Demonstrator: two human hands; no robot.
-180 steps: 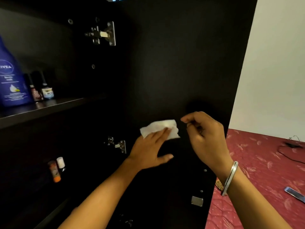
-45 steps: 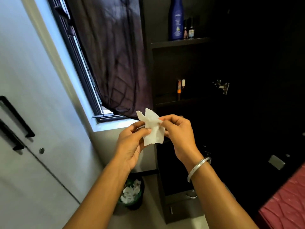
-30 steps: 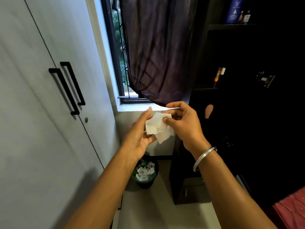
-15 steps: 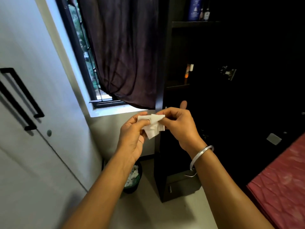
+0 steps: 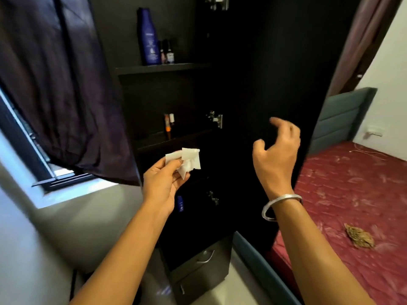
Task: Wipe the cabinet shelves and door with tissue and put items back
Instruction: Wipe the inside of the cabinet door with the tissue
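Observation:
My left hand (image 5: 164, 183) pinches a crumpled white tissue (image 5: 188, 160) in front of the dark cabinet's lower shelves. My right hand (image 5: 275, 153), with a silver bangle at the wrist, hovers empty with fingers spread before the open black cabinet door (image 5: 271, 84). A tall blue lotion bottle (image 5: 148, 37) and two small bottles (image 5: 167, 52) stand on the upper shelf (image 5: 163, 68). An orange tube and a white-capped tube (image 5: 168, 124) stand on the middle shelf. A small blue bottle (image 5: 180, 203) shows below my left hand.
A dark curtain (image 5: 55, 84) hangs over the window at the left. A bed with a red patterned mattress (image 5: 352, 194) lies to the right, with a brown object (image 5: 359, 237) on it. A drawer with a metal handle (image 5: 204, 258) sits at the cabinet's base.
My right hand has let go of the tissue and moved right toward the door; my left hand alone keeps the tissue. My view has swung right and up, back to the cabinet.

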